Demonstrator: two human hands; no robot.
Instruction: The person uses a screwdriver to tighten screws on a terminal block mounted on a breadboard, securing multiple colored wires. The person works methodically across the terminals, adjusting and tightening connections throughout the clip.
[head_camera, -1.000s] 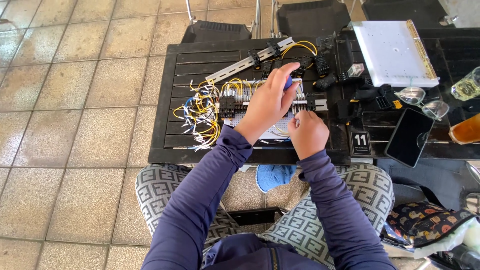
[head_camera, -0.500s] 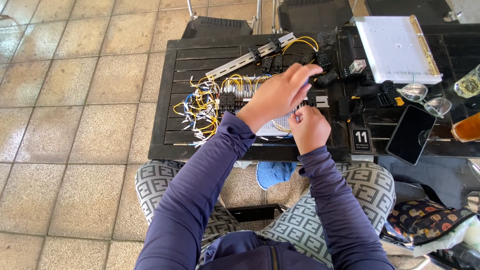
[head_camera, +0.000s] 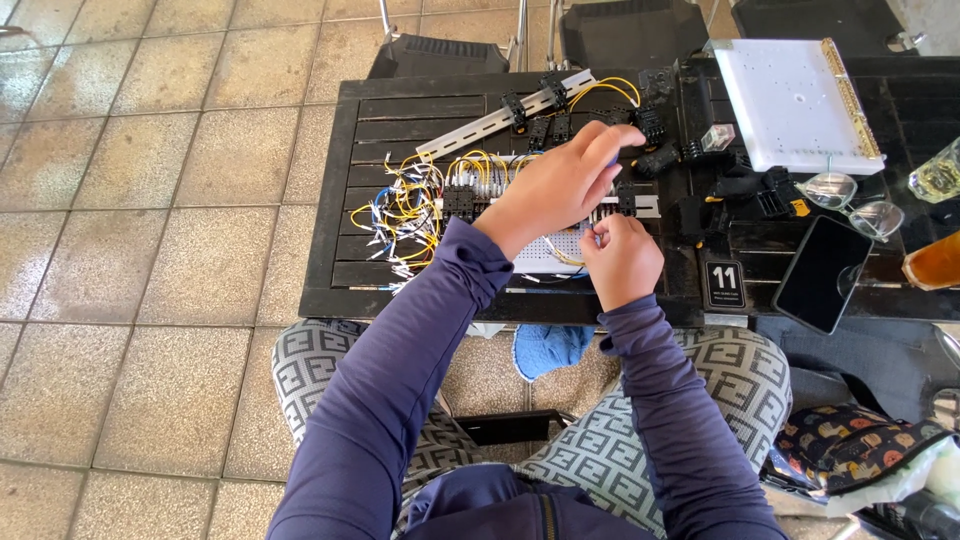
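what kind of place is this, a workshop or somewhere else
Probably an outdoor cafe or patio seat, not a workshop. The wiring work lies on a dark slatted table over a tiled floor, with a numbered table marker and drink glasses beside it. Both hands, left hand and right hand, work at the wired board.

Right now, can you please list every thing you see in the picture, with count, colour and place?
table: one, black slats, centre
board: one, white, under the hands
wires: many, yellow, white and blue, left of the hands
rail: one, pale, diagonal, above the wires
plate: one, white, top right
glasses: one pair, clear, below the plate
phone: one, black, right
cloth: one, blue, below the table edge
left hand: over the board, holds something blue; unclear what
right hand: pinches a wire at the board
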